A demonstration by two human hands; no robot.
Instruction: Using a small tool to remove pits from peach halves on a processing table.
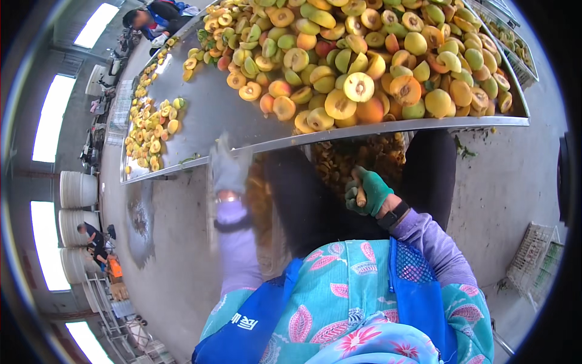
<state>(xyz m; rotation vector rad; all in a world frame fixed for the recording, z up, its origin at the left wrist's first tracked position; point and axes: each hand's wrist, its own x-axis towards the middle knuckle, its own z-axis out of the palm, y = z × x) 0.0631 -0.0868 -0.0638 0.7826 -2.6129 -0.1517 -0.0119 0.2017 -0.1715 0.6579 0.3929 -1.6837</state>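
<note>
A big pile of halved yellow-green stone fruit (pixel 318 59) covers much of the metal-rimmed table (pixel 254 148). My left hand (pixel 229 166), in a pale grey glove, is blurred at the table's near edge; whether it holds anything cannot be told. In a green glove, my right hand (pixel 369 191) is closed round the wooden handle (pixel 360 195) of a tool whose working end is not visible. That hand is above my lap, near a container of brownish fruit pieces (pixel 336 159) under the table edge. A smaller heap of fruit halves (pixel 154 132) lies at the table's left end.
A plastic crate (pixel 273 227) stands below my left forearm. Another person (pixel 159 20) is at the table's far left corner. More crates (pixel 532 264) sit on the floor at right, and one with fruit (pixel 509 41) beyond the table. Large white tubs (pixel 78 189) and two people are far left.
</note>
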